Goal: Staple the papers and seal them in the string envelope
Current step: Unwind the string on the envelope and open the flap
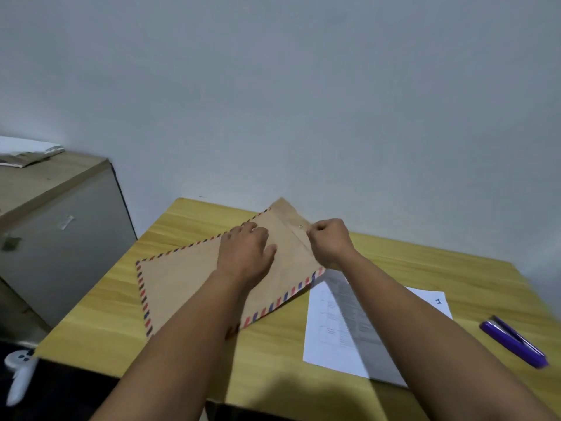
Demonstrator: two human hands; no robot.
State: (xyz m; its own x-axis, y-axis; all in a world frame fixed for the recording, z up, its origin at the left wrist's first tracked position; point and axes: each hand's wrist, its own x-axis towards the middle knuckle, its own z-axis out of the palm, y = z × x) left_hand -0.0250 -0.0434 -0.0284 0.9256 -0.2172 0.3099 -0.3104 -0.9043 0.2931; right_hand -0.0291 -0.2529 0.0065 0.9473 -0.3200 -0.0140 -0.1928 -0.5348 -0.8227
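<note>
A brown envelope (pixel 182 284) with a red-and-blue striped border lies slantwise on the yellow wooden table (pixel 106 314). My left hand (pixel 247 253) presses flat on its upper part, fingers spread. My right hand (pixel 329 241) is closed beside the flap's small metal button (pixel 300 226), fingertips pinched; whether it holds the string is too small to tell. White printed papers (pixel 328 329) lie to the right of the envelope, partly under my right forearm. A purple stapler (pixel 513 341) rests at the table's right edge.
A grey cabinet (pixel 60 238) with a wooden top stands left of the table, with paper scraps on it. A white controller (pixel 19 375) lies low at the left. A plain wall rises behind the table.
</note>
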